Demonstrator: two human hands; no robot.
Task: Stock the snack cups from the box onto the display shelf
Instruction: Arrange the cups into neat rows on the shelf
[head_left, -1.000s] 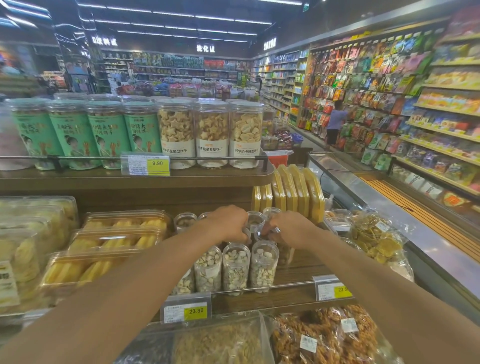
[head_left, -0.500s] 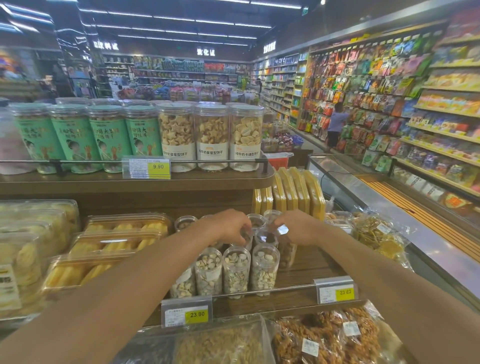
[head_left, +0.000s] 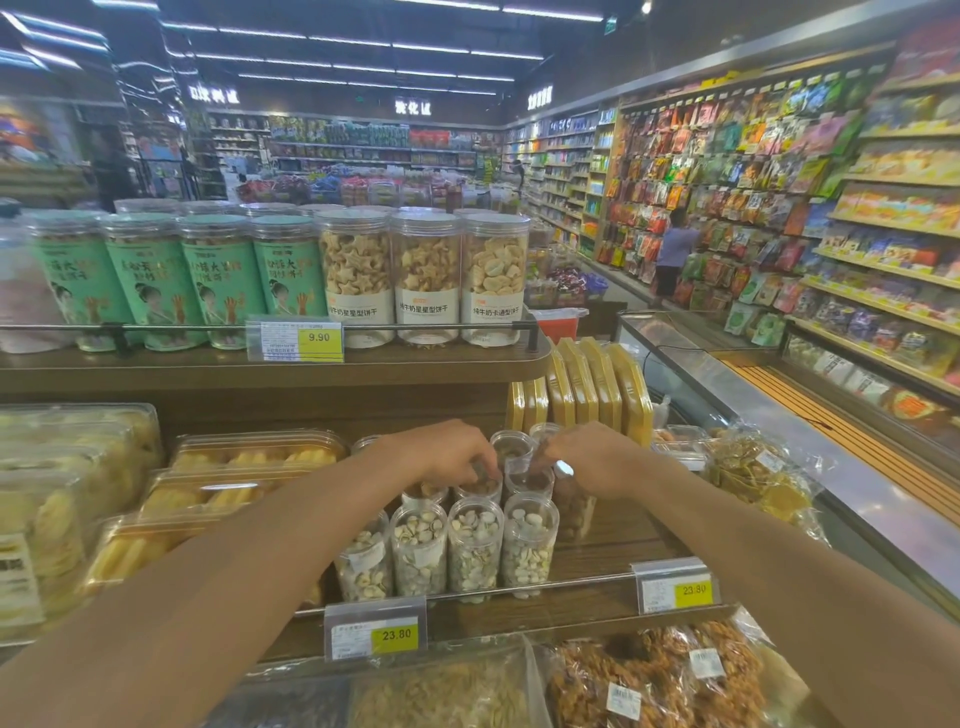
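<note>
Head view: left grip (head_left: 447, 453) and right grip (head_left: 597, 458) each pinch the tops of two snack cups (head_left: 529, 480) — probably light, rigid, slick plastic, best held round the rim.

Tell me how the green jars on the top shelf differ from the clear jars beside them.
The green jars wear full green wrappers hiding most of their contents; the clear jars show biscuits above a white band. The green jars have greenish lids, the clear jars see-through ones. Both stand upright behind the same rail, about equally tall.
</note>
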